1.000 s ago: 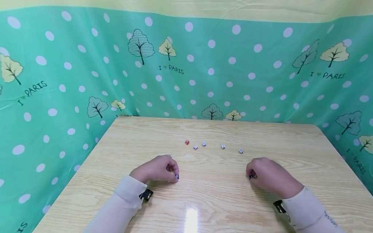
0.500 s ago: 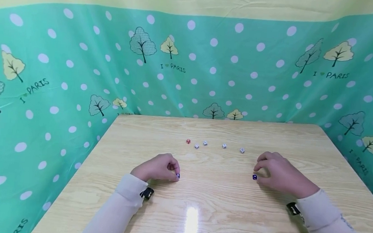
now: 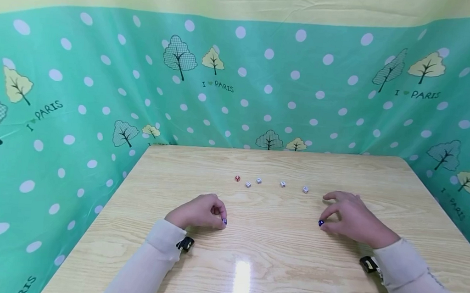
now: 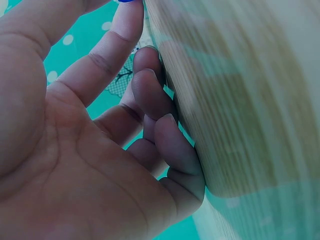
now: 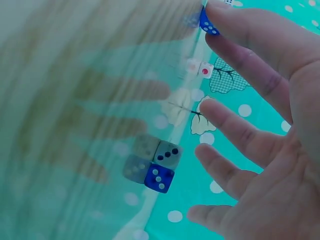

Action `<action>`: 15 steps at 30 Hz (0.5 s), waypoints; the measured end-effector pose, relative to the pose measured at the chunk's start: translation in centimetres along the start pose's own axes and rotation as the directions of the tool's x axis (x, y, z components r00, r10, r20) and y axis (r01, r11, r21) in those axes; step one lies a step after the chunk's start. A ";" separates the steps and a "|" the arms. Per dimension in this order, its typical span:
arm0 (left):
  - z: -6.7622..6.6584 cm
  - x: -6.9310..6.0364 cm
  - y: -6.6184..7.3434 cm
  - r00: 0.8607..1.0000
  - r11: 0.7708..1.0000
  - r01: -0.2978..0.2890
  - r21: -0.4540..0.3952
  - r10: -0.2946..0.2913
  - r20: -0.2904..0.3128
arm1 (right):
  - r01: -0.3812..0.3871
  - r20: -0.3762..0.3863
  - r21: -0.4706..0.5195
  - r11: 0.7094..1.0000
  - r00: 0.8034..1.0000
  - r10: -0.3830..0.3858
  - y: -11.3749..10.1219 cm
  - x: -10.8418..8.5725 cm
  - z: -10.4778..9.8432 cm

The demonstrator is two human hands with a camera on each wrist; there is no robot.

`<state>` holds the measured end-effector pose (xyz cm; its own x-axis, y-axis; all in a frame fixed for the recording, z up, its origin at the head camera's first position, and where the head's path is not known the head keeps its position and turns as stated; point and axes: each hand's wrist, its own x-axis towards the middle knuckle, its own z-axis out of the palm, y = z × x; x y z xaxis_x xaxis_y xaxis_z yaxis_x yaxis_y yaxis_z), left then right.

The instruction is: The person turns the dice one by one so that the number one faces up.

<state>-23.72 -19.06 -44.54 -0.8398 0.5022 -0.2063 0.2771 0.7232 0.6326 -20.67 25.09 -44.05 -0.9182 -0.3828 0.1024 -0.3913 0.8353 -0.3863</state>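
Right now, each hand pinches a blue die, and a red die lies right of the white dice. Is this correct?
Not quite: the red die lies left of the white dice, as the head view shows. The left hand and right hand each pinch a blue die.

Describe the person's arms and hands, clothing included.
The left hand and right hand wear no gloves. The left sleeve and right sleeve are long and off-white, with cuffs at the wrists. A small black device sits at the left wrist, another at the right.
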 end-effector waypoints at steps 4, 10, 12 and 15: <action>0.1 0.0 0.0 1.000 1.000 0.004 -0.001 -0.004 -0.003 | -0.003 -0.005 -0.012 1.000 1.000 0.003 0.2 -0.1 -0.6; 0.2 0.0 -0.1 1.000 1.000 0.008 -0.006 -0.008 0.000 | -0.045 -0.037 -0.040 0.998 0.998 0.044 1.4 -0.7 -1.9; 0.2 0.0 -0.1 1.000 1.000 0.008 -0.003 -0.008 -0.001 | -0.056 -0.037 -0.051 0.997 0.998 0.054 1.7 -0.9 -2.2; 0.1 0.0 -0.1 1.000 1.000 0.005 0.002 -0.005 -0.004 | -0.072 -0.035 -0.066 0.995 0.997 0.070 2.1 -1.1 -2.6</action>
<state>-23.73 -19.06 -44.71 -0.8431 0.4964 -0.2068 0.2734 0.7269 0.6300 -20.61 28.25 -42.60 -0.9450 -0.3090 0.1072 -0.3270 0.8849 -0.3318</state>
